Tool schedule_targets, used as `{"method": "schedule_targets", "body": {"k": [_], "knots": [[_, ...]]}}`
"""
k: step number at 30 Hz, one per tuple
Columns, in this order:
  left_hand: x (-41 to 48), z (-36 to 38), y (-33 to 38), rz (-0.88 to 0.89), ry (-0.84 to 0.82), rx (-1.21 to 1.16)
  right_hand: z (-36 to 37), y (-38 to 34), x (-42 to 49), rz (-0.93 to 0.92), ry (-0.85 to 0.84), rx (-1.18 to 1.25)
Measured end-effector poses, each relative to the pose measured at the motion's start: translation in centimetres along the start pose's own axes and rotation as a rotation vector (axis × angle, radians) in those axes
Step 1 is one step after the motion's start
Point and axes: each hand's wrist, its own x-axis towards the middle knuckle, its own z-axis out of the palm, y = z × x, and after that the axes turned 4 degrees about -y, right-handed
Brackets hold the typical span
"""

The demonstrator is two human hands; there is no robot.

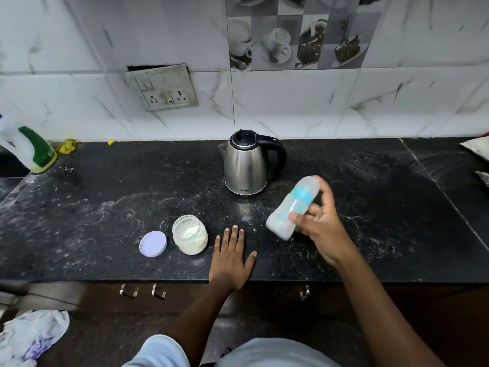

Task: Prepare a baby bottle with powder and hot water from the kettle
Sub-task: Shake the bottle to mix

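the right hand (321, 229) grips the bottle (292, 207) round its lower half, fingers curled about it. it holds the bottle tilted above the counter (105, 207), just in front and to the right of the kettle (246, 165), top end toward the wall. the bottle is smeared with blur, so the step looks like shaking to mix. the left hand (232, 258) lies flat on the counter near the front edge, fingers straight and a little spread, holding nothing

to do it well:
- make sure the blue band at the bottle's middle is screwed tight, since hot liquid would push out at a loose thread
- hold the body firmly, not the cap
- shake with short wrist strokes, clear of the kettle and the jar (190, 234), so nothing gets knocked
- then look through the wall for lumps clinging to the base

containers:
- the bottle looks pale and cloudy inside, but blur hides the level and whether powder and water are both in
- the jar stands open just left of the left hand, with white powder low in it and a film on its walls
- its lid (153, 243) lies flat just left of it, near or touching, i cannot tell which
- the kettle stands upright, top shut, spout left and handle right; what it holds cannot be seen
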Motion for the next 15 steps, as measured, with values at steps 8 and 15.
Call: {"method": "schedule_targets", "body": {"k": [8,15], "knots": [[0.01,-0.03,0.02,-0.002,0.000,-0.003,0.41,0.01,-0.07,-0.022,0.020,0.011],[-0.04,-0.10,0.00,0.000,-0.008,-0.004,0.06,-0.18,-0.01,-0.028,-0.024,-0.023]]}}
